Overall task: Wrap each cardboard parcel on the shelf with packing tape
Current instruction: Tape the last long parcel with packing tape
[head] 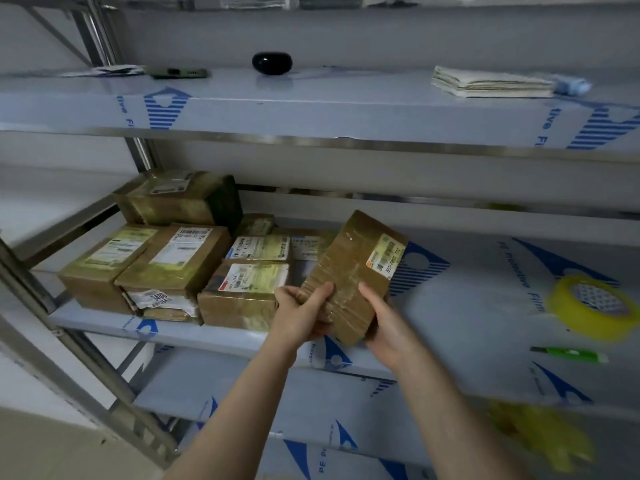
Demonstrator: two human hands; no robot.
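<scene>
Parcel (pixel 360 268) was gripped by left hand (pixel 301 317) and right hand (pixel 388 330). Shelf (pixel 467 327) held parcel stack (pixel 173 261) at nine o'clock.

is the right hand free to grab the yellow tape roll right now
Probably not at once: the right hand grips the parcel together with the left hand. The tape roll lies on the shelf to its right, nothing between, so the way looks free once it lets go.

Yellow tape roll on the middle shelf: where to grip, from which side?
Probably the near wall of the yellow tape roll, thumb outside, fingers in the core, from above and in front: it lies flat on the shelf, core up. The nearer right hand holds a parcel.
</scene>
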